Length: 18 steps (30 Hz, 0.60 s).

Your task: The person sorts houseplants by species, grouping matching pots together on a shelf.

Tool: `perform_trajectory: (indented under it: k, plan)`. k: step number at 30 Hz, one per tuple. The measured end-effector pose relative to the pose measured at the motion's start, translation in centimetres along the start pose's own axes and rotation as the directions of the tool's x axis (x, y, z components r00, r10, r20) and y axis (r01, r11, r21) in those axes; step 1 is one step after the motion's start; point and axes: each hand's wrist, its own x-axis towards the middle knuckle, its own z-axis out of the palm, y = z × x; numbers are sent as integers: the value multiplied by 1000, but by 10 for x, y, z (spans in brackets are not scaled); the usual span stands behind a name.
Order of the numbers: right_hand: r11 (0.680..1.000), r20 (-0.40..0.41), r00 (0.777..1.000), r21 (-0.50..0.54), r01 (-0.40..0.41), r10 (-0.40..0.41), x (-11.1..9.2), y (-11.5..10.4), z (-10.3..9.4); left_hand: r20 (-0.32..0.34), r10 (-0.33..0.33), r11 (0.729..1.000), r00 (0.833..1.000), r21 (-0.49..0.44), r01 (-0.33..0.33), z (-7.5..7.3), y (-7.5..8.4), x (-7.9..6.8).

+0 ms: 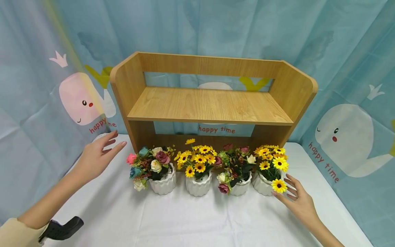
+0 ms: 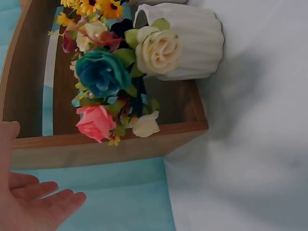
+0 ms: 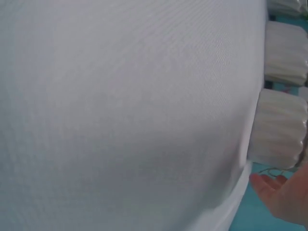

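1. Your left arm [image 1: 58,193] stretches from near left toward far; its left hand [image 1: 98,155] has fingers extended, thumb apart.
2. Your right hand [image 1: 298,199], at the right, points far and left, fingers slightly bent.

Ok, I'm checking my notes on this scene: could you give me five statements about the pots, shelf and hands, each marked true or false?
1. Four white pots stand in a row. True.
2. The pots stand on top of the wooden shelf. False: they stand on the white cloth in front of it.
3. The left hand grips a pot. False: the left hand holds nothing.
4. The right hand is beside the rightmost pot. True.
5. The rightmost pot holds yellow flowers. True.
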Motion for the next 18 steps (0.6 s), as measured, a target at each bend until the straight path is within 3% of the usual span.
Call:
perform_trajectory:
  k: [10,18]
  plan:
    - [1000,-22,999,13,23,-23,1,1,4,-74,98,994,992,55,-94,-12,10,23]
    - [998,-49,997,14,56,-55,1,-1,9,-31,37,996,999,87,-34,-17,19,42]
